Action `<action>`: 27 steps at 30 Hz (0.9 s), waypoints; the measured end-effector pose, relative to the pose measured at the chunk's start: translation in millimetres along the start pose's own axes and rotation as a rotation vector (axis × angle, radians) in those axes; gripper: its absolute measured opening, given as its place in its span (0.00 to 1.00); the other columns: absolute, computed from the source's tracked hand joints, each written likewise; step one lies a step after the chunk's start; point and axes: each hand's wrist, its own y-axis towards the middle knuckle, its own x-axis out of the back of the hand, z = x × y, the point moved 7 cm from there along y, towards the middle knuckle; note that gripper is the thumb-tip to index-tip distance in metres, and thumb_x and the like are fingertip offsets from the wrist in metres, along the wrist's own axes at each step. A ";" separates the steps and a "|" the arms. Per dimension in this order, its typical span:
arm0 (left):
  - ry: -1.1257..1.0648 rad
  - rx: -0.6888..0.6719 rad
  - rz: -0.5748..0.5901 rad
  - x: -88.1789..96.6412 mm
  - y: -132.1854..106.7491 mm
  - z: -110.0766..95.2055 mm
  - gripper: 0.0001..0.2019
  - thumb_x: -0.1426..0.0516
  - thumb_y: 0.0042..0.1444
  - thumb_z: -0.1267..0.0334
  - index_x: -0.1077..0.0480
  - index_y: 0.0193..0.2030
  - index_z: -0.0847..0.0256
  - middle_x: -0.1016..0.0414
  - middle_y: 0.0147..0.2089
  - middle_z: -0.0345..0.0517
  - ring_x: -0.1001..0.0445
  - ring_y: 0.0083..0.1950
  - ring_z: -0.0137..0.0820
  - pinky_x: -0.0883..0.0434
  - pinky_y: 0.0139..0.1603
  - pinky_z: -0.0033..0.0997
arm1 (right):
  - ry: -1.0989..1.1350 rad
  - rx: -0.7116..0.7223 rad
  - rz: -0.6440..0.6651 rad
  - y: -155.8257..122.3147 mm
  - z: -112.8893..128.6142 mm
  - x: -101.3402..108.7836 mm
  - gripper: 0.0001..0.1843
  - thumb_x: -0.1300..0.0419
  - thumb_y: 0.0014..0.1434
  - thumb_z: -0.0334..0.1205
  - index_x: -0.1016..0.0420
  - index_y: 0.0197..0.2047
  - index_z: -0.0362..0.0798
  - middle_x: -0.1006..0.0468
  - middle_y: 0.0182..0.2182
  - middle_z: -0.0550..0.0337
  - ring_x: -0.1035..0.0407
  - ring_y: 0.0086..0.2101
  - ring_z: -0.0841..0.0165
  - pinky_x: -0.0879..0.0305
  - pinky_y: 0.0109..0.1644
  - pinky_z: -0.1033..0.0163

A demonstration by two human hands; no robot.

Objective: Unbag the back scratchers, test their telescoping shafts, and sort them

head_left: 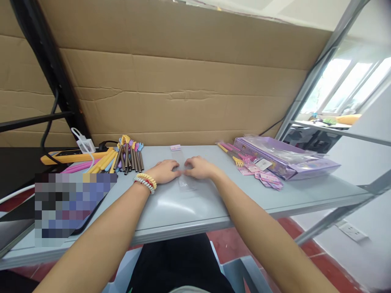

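Note:
A narrow clear plastic bag (184, 185) lies lengthwise on the grey table, with a small pink label (175, 147) at its far end. My left hand (165, 171) rests at the bag's left edge, fingers curled and thumb against the plastic. From the right, my right hand (198, 167) meets the same stretch of bag, its thumb and fingertips drawn together on the edge. The two thumbs almost touch over the middle of the bag.
To the left are a bundle of brown-handled sticks with colourful tops (130, 156), yellow sticks (104, 162), a power strip (76, 156) and a blurred-out phone (91, 199). Hand-shaped yellow and pink sticks (238, 161), pink cards (269, 179) and a purple box (293, 158) lie right. Cardboard (183, 73) stands behind.

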 end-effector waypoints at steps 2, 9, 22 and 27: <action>0.013 0.012 0.019 -0.2 -1.3 0.2 0.29 0.53 0.55 0.48 0.35 0.58 0.65 0.35 0.61 0.55 0.40 0.62 0.43 0.44 0.63 0.41 | 0.040 -0.018 -0.103 1.9 -8.4 11.4 0.21 0.46 0.55 0.47 0.27 0.49 0.46 0.25 0.47 0.49 0.34 0.49 0.59 0.40 0.50 0.59; 0.038 0.046 0.061 -4.1 -0.4 2.2 0.30 0.55 0.56 0.48 0.38 0.61 0.63 0.41 0.65 0.55 0.46 0.65 0.46 0.46 0.62 0.49 | 0.073 -0.370 -0.359 -4.3 -86.3 68.6 0.12 0.42 0.51 0.39 0.24 0.39 0.45 0.22 0.40 0.51 0.29 0.40 0.62 0.38 0.40 0.64; -0.187 -0.271 0.107 4.0 -10.6 -60.7 0.21 0.45 0.52 0.48 0.26 0.48 0.56 0.26 0.51 0.45 0.34 0.56 0.40 0.46 0.61 0.41 | 0.022 -0.130 -0.138 2.3 -97.2 27.8 0.30 0.39 0.50 0.44 0.34 0.56 0.43 0.27 0.50 0.48 0.31 0.45 0.62 0.37 0.46 0.63; -0.287 -0.232 0.069 7.5 -9.7 -56.2 0.20 0.44 0.51 0.51 0.25 0.47 0.58 0.24 0.49 0.45 0.29 0.51 0.38 0.37 0.54 0.35 | 0.007 -0.019 -0.089 14.1 -76.9 18.8 0.27 0.39 0.44 0.32 0.29 0.51 0.46 0.23 0.42 0.53 0.29 0.39 0.65 0.37 0.39 0.65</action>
